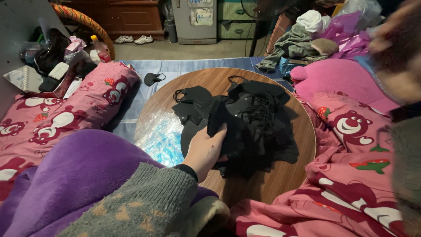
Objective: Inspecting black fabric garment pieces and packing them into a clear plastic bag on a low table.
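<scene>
Left hand (205,151), grip clamped on a black mask (221,127), long axis upright, top edge pointing away. Beneath, a heap of black masks (258,118) on the round wooden desk (285,175), too tangled to count. One stray mask (153,78) on the blue mat (184,66). Right hand (397,57) blurred, raised; grip unreadable.

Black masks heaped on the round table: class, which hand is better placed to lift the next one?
Probably the left hand: it already grips the black masks. The right hand is raised, blurred, off to the side.
</scene>
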